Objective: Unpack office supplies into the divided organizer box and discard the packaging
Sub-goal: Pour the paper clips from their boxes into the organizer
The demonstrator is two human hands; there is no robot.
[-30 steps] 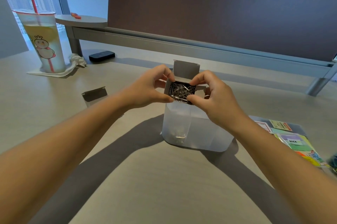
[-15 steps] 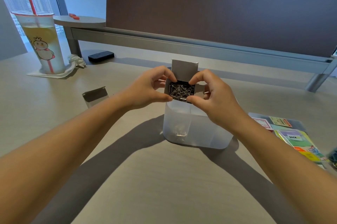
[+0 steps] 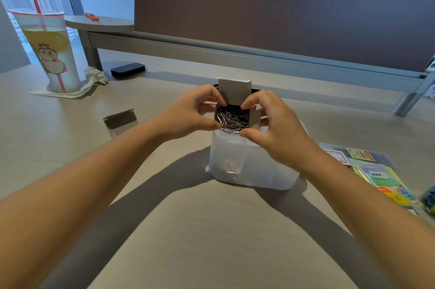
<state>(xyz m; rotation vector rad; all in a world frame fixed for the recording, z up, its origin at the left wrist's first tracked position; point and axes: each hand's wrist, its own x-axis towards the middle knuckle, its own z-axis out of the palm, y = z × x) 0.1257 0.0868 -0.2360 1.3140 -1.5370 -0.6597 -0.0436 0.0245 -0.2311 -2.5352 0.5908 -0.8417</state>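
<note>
A small cardboard box [image 3: 235, 92] with its lid flap raised is full of silver paper clips [image 3: 231, 119]. My left hand [image 3: 190, 112] pinches its left side and my right hand [image 3: 275, 128] pinches its right side, both holding it just above the translucent white organizer box [image 3: 259, 171] on the desk. Some paper clips lie at the bottom of the organizer's left compartment [image 3: 229, 167]. The far part of the organizer is hidden behind my hands.
An open empty cardboard box [image 3: 121, 121] stands on the desk at left. Packs of sticky notes and labels [image 3: 376, 171] lie at right. A drink cup with a red straw [image 3: 47, 51] and a black device [image 3: 127, 69] stand far left. A brown partition rises behind.
Both hands hold the clip box in nearly the same spot above the organizer; the box has tipped slightly toward me, so clips reach its near edge.
</note>
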